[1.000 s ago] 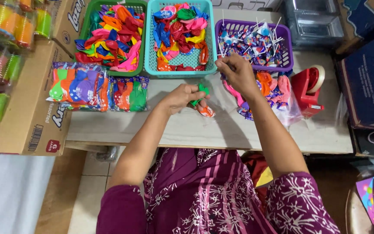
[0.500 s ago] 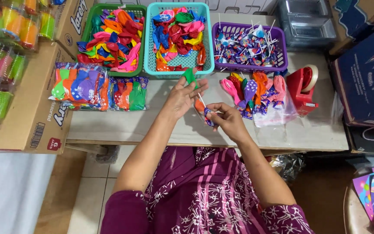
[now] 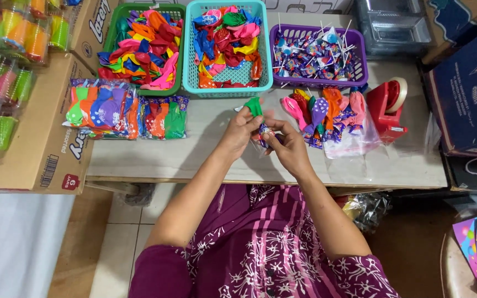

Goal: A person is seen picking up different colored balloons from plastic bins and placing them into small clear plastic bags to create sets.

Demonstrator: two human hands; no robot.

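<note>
Item: green balloon [image 3: 255, 105], uninflated, pinched in the left hand [image 3: 239, 132] above the middle of the table [image 3: 205, 154], toward its front edge. Right hand [image 3: 288, 144] is closed on a small wrapped lollipop [image 3: 264, 131] touching the balloon's neck. Handling, as judged: very light, limp, stretchy rubber, slightly tacky; best gripped at the rolled neck. Adjacent: teal basket [image 3: 194, 83] at the back edge.

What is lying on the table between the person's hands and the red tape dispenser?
In the head view, a pile of balloon packets in clear bags lies between the right hand and the red tape dispenser; the left hand holds a green balloon.
</note>
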